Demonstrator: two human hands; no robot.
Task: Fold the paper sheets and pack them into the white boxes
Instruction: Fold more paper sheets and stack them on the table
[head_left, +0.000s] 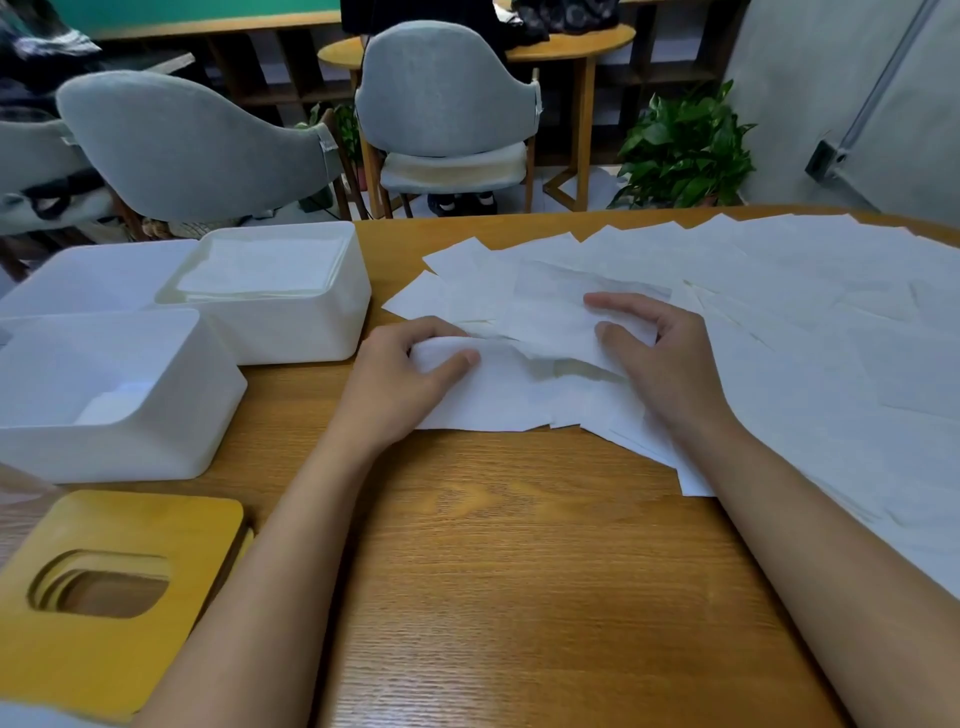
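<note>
You are working on one thin white paper sheet (550, 312), which is lying on top of the spread of loose white paper sheets (779, 291) covering the right side of the brown wooden table (519, 571). Your left hand (410, 374) is curling its fingers round the rolled-over left edge of that sheet, with the thumb on top. Your right hand (660, 358) is pinching the right part between bent fingers and thumb. Both hands are closed on the paper and neither is lying flat. The fold looks to be only beginning, with the near edge lifting and buckling between your hands.

The main risk, as I am judging it, is that you are gathering more than one sheet. The paper is thin, the pile beneath is overlapping in all directions, and a fingertip could be catching a lower corner. The buckle in the middle is also threatening a crooked crease, or a tear if your hands are pulling apart rather than together. A lopsided fold may not sit flat in the far white plastic box (311, 338), which is standing close to your left hand and is already holding a stack of folded paper well up toward its rim. The near white plastic box (130, 447) is showing only a little paper at its bottom. Your right forearm is lying across the loose sheets, so dragging it could sweep some off the table.
</note>
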